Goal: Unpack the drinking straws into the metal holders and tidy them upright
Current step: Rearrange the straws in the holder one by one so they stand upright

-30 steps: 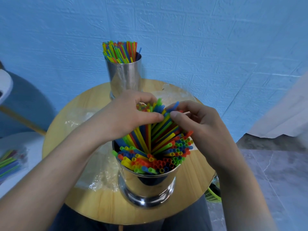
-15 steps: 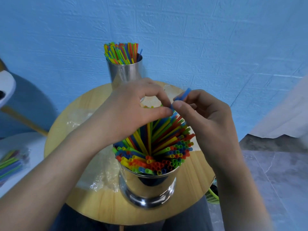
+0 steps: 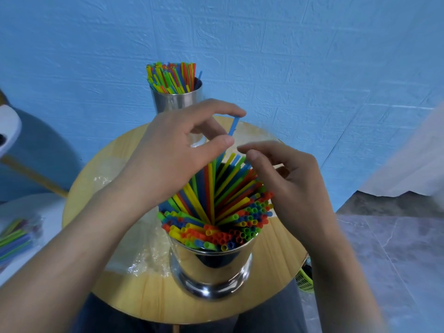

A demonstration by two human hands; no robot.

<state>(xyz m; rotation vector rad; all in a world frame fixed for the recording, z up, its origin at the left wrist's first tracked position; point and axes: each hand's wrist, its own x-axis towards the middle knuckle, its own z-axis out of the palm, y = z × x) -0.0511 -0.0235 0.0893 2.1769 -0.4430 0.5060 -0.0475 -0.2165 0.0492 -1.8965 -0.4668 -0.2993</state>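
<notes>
Right now the left hand [image 3: 173, 152] pinches one blue straw [image 3: 233, 126] between thumb and forefinger. It is lifted above the bundle, long axis near upright, top end tipped slightly to the far right, lower end hidden behind the thumb. The right hand [image 3: 288, 179] sits just beside it, fingers loosely curled and nothing in its grasp. Its fingertip is blurred, so whether it brushes the straw tips is unclear. The near holder [image 3: 211, 267] stands upright close to the table's near edge, a bit right of centre. It is packed with mixed straws [image 3: 216, 212]: those at the near rim show their open ends to the camera, and the rest fan out, leaning away toward the far edge and far right. The far holder [image 3: 177, 99] stands at the far edge by the blue wall [image 3: 312, 56], and its straws [image 3: 171, 76] stand roughly upright, tips level. Both hands hover over the gap between the holders. The round wooden table [image 3: 120, 296] shows bare wood to the right of the near holder, up to the rim. On the left, a crumpled clear wrapper [image 3: 134, 248] lies against the holder's base. A packet of straws [image 3: 14, 236] lies flat on a white surface off the left edge, and a green basket [image 3: 305, 280] peeks from under the right rim.
</notes>
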